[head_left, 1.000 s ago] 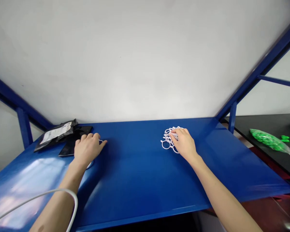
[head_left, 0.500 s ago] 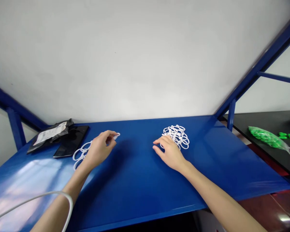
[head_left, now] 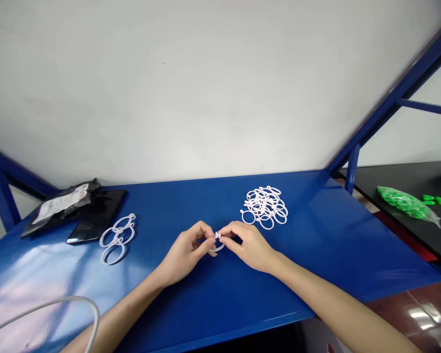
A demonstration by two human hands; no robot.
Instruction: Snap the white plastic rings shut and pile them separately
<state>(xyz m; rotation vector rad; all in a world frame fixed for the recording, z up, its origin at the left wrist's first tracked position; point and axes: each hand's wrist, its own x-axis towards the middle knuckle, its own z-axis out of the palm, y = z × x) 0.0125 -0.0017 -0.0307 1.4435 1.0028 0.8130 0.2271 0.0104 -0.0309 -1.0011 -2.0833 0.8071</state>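
Observation:
Between both hands, low over the middle of the blue table, is a white curtain ring (head_left: pixel 217 249) with a small eyelet part at its top. My left hand (head_left: pixel 188 251) pinches it from the left with thumb and fingertips. From the right, my right hand (head_left: pixel 253 246) pinches at the same eyelet, its fingertips almost meeting the left ones; they hide part of the ring. A pile of similar white rings with eyelets (head_left: pixel 266 208) lies just beyond my right hand. Farther left lies a small group of white rings (head_left: pixel 113 253), touching or overlapping one another.
At the table's left back rest a black plastic package with a white label (head_left: pixel 61 206) and a black phone-like slab (head_left: pixel 95 218). A white cable (head_left: pixel 59 300) loops over my left forearm. On a dark table at right lies a bag of green pieces (head_left: pixel 407 203).
My left hand has moved right and nearer, away from the small ring group, carrying a white piece. My right hand has left the pile's edge and moved left to meet it.

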